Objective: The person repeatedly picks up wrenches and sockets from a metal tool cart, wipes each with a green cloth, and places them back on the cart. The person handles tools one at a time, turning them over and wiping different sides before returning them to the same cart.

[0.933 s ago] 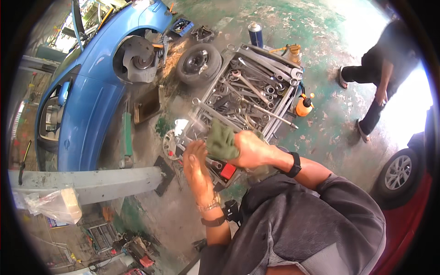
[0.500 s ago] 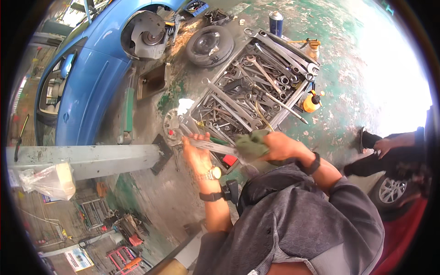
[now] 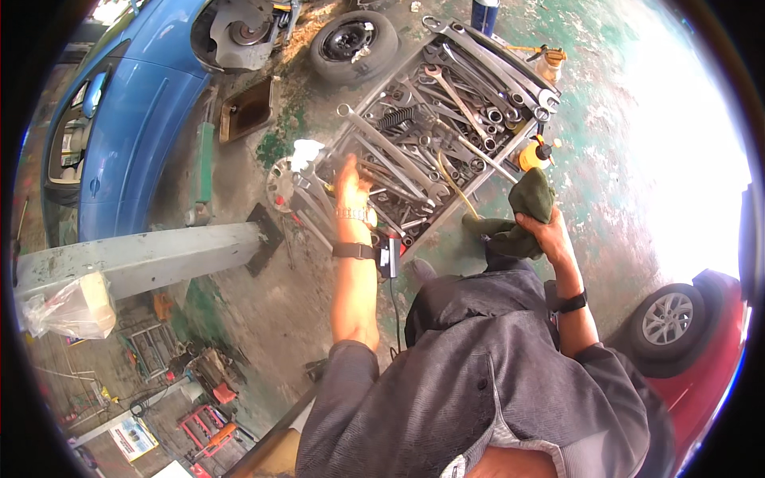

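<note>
In my right hand (image 3: 550, 233) is a dark green cloth (image 3: 532, 197), bunched up, with a loose part hanging to the left. The hand is closed round it, to the right of the tray's near corner. My left hand (image 3: 351, 191) reaches over the left end of a metal tray (image 3: 454, 209) heaped with wrenches. Its fingers are blurred, and whether they hold anything I cannot tell. Beside it, a long combination wrench (image 3: 390, 151) lies slantwise across the smaller tools. More large wrenches (image 3: 486, 70) lie along the tray's far right side.
A grey lift arm (image 3: 151, 259) juts in from the left, near a blue car (image 3: 143, 119). A wheel (image 3: 355, 46) and a rusty pan (image 3: 249, 110) lie beyond. A yellow spray bottle (image 3: 534, 154) stands right of the tray; a red car (image 3: 709, 350) is at right.
The large wrench that both hands held is no longer in them. My left hand has moved up over the tray, and my right hand has drawn away rightward with the cloth.
</note>
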Demonstrator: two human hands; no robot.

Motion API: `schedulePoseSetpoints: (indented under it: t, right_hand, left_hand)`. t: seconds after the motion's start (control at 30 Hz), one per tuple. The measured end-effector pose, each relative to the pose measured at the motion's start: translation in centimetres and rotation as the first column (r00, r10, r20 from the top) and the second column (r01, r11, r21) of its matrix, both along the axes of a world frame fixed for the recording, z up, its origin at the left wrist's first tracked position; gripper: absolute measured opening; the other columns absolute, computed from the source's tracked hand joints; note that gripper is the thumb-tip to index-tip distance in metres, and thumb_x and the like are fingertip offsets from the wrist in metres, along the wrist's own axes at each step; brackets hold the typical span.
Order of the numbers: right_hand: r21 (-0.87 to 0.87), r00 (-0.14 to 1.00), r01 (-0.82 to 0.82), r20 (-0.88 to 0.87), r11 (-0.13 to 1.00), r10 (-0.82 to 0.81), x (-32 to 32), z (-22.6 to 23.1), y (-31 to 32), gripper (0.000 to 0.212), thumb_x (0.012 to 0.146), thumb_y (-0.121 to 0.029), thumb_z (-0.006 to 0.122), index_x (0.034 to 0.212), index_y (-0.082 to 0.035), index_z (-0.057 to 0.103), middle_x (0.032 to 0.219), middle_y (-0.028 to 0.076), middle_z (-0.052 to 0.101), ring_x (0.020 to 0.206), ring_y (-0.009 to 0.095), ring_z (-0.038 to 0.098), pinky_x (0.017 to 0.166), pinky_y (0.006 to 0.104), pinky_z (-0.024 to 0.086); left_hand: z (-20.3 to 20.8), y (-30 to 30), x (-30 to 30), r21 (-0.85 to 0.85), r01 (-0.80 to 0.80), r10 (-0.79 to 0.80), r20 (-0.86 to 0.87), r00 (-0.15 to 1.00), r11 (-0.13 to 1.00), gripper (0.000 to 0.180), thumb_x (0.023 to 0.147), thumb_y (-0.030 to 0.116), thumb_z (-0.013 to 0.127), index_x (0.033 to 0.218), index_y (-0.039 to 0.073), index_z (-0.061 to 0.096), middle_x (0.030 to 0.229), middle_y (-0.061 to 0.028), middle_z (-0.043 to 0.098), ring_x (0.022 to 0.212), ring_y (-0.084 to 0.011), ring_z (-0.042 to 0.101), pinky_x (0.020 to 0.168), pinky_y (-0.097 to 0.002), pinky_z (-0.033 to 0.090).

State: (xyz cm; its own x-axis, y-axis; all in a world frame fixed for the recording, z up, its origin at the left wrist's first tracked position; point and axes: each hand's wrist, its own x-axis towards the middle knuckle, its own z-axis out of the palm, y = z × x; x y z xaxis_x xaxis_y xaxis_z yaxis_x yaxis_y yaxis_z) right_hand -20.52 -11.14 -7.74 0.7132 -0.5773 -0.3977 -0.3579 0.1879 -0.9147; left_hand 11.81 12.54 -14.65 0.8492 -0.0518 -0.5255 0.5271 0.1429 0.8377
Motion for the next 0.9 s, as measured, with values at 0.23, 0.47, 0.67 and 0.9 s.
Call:
schedulePoseSetpoints:
  t: [0.23,0.47,0.67,0.9]
  right_hand:
    - [0.035,0.999,0.027,-0.019,0.999,-0.026,0.8,-1.1,0.2,0.033,0.081,-0.016,0.071,0.108,0.001,0.065,0.093,0.007,0.069,0.082,0.014,0.064,0.073,0.0296,0.051]
    - [0.032,0.997,-0.071,0.03,0.997,0.07,2.5,-1.4,1.3,0.031,0.081,-0.016,0.071,0.107,0.001,0.065,0.094,0.008,0.07,0.083,0.015,0.064,0.074,0.0302,0.052]
    - [0.047,0.988,-0.138,0.071,0.989,0.134,2.4,-0.8,1.6,0.028,0.082,-0.015,0.07,0.104,0.001,0.066,0.091,0.008,0.069,0.081,0.014,0.064,0.073,0.0307,0.052]
    - [0.532,0.984,0.085,0.087,0.842,-0.155,3.2,-2.3,0.4,0.033,0.09,-0.014,0.058,0.119,0.001,0.058,0.107,0.012,0.064,0.095,0.017,0.062,0.08,0.0311,0.051]
  left_hand:
    - [-2.5,2.8,-2.7,0.396,0.199,-0.222,0.012,0.975,0.897,0.022,0.085,0.011,0.06,0.065,0.002,0.061,0.052,-0.0061,0.056,0.04,-0.0163,0.053,0.036,-0.0294,0.042]
    - [-4.5,1.0,-5.4,0.878,0.4,-0.531,-0.214,0.82,0.264,0.022,0.073,0.01,0.061,0.083,-0.007,0.069,0.09,-0.0313,0.065,0.094,-0.0452,0.063,0.081,-0.0488,0.053]
    - [-5.0,0.2,-6.2,0.941,0.31,-0.547,-0.191,0.815,0.134,0.016,0.072,0.01,0.063,0.079,-0.003,0.069,0.086,-0.0239,0.068,0.082,-0.0417,0.066,0.068,-0.0438,0.053]
    - [1.5,2.6,-8.8,0.062,0.184,-0.191,0.152,0.97,0.981,0.016,0.089,0.009,0.06,0.104,0.002,0.06,0.078,-0.0042,0.06,0.067,-0.0142,0.059,0.055,-0.0283,0.048]
